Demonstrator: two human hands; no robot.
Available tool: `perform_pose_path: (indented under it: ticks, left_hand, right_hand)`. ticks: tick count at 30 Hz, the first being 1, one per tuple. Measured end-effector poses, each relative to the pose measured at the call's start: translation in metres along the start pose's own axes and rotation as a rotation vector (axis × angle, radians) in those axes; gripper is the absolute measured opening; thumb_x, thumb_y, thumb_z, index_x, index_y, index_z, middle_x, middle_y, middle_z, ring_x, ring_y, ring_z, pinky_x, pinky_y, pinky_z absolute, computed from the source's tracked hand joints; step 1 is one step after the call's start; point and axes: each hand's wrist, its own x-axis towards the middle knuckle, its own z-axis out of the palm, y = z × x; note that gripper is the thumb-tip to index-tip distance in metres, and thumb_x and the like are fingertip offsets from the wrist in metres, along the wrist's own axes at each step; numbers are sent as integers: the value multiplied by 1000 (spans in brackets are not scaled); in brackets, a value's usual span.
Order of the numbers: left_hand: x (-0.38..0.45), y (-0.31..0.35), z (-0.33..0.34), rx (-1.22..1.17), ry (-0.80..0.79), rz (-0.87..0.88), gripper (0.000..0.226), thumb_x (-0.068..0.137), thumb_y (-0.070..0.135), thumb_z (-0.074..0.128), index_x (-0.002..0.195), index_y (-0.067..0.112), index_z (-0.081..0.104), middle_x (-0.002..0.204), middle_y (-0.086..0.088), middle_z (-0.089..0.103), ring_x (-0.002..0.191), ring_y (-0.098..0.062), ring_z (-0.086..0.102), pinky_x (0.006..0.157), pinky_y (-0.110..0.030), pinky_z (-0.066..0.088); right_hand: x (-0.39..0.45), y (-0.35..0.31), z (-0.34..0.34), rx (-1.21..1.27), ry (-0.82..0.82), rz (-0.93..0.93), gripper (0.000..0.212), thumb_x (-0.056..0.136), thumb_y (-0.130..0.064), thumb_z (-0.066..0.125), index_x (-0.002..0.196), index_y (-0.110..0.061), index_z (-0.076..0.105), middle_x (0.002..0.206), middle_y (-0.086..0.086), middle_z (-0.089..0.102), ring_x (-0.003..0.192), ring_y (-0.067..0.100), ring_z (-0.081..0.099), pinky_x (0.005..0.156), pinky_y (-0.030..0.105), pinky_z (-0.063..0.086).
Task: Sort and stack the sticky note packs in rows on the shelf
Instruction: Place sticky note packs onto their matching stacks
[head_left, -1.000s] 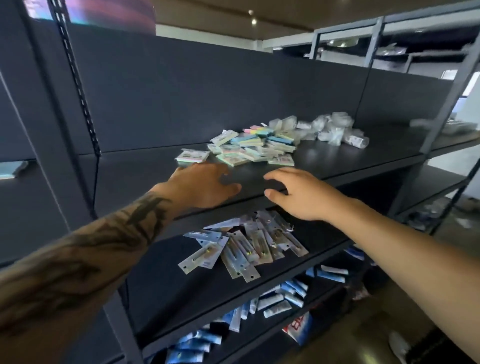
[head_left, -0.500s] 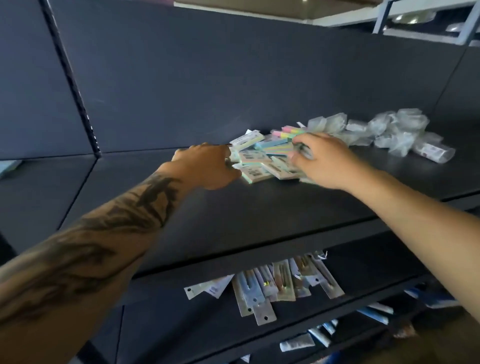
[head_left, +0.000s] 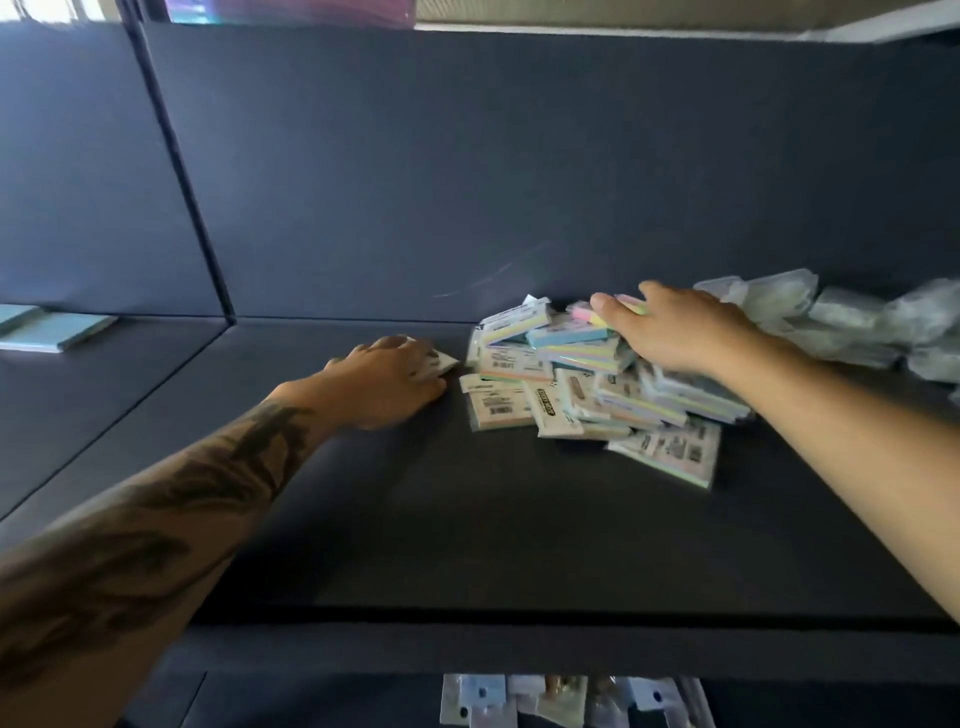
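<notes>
A loose heap of pastel sticky note packs (head_left: 587, 395) lies on the dark shelf (head_left: 467, 519), right of centre near the back panel. My left hand (head_left: 389, 382) lies palm down just left of the heap, fingers curled over one white-labelled pack (head_left: 441, 364) whose corner sticks out. My right hand (head_left: 670, 332) reaches over the top of the heap, its fingers spread on a pink and yellow pack (head_left: 597, 314) at the back. Whether those fingers grip that pack is hidden.
Several crumpled clear plastic bags (head_left: 852, 322) lie right of the heap. Light blue flat pads (head_left: 52, 330) sit on the neighbouring shelf bay at far left, behind a vertical post (head_left: 182, 171). Carded items (head_left: 545, 701) show on the shelf below.
The view has moved closer to the shelf and up. My left hand has taken a single pack at the heap's left. My right hand has reached farther back over the top of the heap.
</notes>
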Motion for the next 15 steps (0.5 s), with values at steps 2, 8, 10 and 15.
perform_pose_path:
  ticks: [2, 8, 10, 15]
  left_hand:
    - [-3, 0, 0, -6, 35, -12, 66, 85, 73, 41, 145, 45, 41, 156, 5, 42, 140, -32, 45, 114, -55, 37]
    - [-17, 10, -2, 14, 91, 2, 38, 95, 40, 59, 132, 31, 58, 133, -4, 55, 122, -30, 56, 103, -42, 47]
    - [-24, 9, 0, 23, 117, -1, 35, 96, 41, 59, 129, 32, 59, 128, -3, 57, 118, -28, 57, 100, -43, 49]
    - [-48, 9, 4, 18, 168, -56, 41, 94, 46, 61, 133, 36, 56, 132, -2, 56, 121, -28, 55, 101, -46, 49]
  right_hand:
    - [1, 3, 4, -17, 31, -26, 99, 87, -88, 10, 144, -18, 49, 149, 11, 54, 132, 37, 53, 100, 48, 42]
    - [-3, 6, 3, 161, 216, -75, 71, 97, -72, 33, 134, -16, 58, 134, 16, 61, 124, 41, 55, 101, 49, 44]
    - [-4, 5, 2, 263, 257, -113, 58, 98, -58, 48, 132, -13, 62, 131, 20, 59, 122, 42, 54, 101, 48, 46]
    - [-6, 1, 7, 285, 266, -137, 35, 88, -35, 56, 111, -12, 69, 118, 24, 56, 116, 44, 53, 95, 45, 51]
